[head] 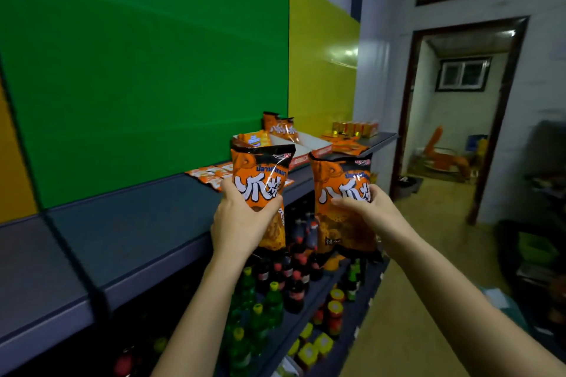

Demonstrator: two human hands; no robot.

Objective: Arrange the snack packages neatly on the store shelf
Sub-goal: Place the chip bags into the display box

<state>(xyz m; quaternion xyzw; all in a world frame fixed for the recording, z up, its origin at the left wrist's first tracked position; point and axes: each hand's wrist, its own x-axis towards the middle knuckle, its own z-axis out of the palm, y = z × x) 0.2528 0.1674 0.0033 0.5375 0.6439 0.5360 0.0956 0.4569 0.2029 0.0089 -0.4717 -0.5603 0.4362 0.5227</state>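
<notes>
Lighting: dim indoor, colours saturated. Glare: bright patch on yellow panel at 1 o'clock; ceiling lamp lit beyond doorway. Lower shelf in shadow. Edges: wide-angle bending, soft focus at 3 o'clock.

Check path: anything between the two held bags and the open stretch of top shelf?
Nothing visible. The left hand and right hand each hold an orange snack bag upright before the top shelf; flat packets lie further along.

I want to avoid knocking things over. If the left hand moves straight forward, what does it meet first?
Probably the flat orange packets lying on the shelf just beyond the left hand and its bag; depth is unclear.
</notes>
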